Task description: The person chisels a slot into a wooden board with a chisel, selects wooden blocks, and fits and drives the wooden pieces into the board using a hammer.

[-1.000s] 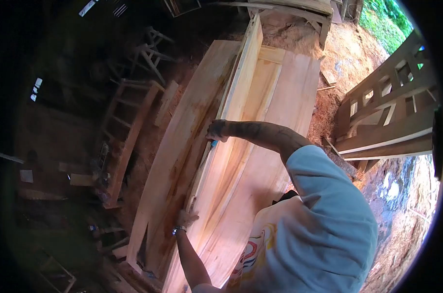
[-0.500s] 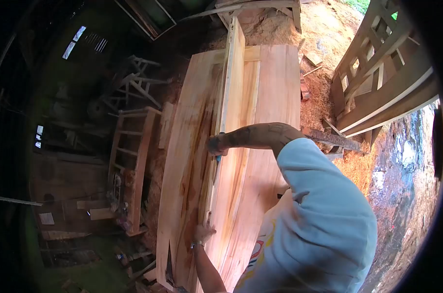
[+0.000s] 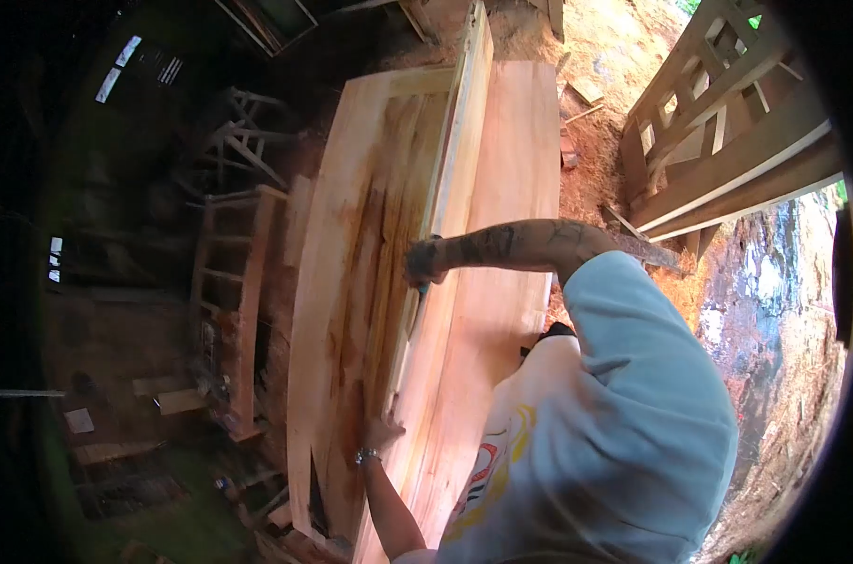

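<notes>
Left fingers (image 3: 393,430) are holding the standing board (image 3: 465,122) and right fingers (image 3: 416,270) a blue thing (image 3: 422,289), so slipping might be making the board fall.

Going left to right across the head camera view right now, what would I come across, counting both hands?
Ladder-like wooden frame, the person's left hand, right hand, slatted wooden structure at the far right.

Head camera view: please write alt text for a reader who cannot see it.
A person's right hand holds a mostly hidden, partly blue tool at a long board standing on edge; the left hand touches the board lower in view. Wooden panels lie beneath.
</notes>
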{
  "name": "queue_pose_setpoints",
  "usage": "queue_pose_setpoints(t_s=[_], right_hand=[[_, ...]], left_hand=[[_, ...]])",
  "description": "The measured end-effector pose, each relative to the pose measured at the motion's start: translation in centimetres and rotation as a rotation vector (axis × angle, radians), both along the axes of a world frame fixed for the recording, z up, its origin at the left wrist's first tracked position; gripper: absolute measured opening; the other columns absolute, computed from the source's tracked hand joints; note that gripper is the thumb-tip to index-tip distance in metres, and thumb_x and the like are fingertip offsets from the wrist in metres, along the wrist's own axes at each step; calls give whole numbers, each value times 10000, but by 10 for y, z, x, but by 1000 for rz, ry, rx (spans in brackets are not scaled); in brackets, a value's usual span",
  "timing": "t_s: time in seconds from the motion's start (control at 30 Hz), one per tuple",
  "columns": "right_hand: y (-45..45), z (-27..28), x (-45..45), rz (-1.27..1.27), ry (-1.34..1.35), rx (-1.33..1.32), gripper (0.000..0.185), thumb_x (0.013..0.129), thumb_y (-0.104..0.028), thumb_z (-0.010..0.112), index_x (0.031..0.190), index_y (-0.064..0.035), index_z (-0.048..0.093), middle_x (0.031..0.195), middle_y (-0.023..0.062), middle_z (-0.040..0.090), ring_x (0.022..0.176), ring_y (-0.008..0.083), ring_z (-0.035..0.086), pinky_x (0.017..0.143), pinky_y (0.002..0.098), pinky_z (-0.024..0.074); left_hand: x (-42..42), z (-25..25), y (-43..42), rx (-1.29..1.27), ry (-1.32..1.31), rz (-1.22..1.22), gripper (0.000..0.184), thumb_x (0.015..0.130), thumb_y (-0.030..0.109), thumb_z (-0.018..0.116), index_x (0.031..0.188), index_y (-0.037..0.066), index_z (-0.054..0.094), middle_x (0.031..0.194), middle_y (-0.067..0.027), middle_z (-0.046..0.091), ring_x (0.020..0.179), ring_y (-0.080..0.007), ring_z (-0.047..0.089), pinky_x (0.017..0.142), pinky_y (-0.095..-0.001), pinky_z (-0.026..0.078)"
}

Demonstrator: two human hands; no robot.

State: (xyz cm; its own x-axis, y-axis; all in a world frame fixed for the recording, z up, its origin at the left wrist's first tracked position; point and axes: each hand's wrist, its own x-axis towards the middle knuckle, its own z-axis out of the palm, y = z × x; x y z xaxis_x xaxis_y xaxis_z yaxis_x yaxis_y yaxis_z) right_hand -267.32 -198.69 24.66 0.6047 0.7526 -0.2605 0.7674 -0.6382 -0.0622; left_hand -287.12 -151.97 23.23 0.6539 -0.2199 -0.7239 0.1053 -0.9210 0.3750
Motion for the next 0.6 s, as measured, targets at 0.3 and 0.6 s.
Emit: queue_pose_setpoints(t_s=[0.3,0.6], right_hand=[[-13,-72,5,38,-142,404,244,713,-92,741,925,-144,632,950,69,672,1021,291,653,849,459,514],[33,-36,-38,117,98,302,614,787,-291,809,1293,-75,537,1165,129,636,1148,349,585,995,471,430]], left_hand=[[-71,8,77,138,-331,1,767,727,559,816,1200,-17,636,1089,-232,693,984,-384,668,865,-476,527],[-160,-60,207,294,-344,64,686,728,341,840,1297,35,611,1286,-207,646,1291,-307,560,1055,-424,469]])
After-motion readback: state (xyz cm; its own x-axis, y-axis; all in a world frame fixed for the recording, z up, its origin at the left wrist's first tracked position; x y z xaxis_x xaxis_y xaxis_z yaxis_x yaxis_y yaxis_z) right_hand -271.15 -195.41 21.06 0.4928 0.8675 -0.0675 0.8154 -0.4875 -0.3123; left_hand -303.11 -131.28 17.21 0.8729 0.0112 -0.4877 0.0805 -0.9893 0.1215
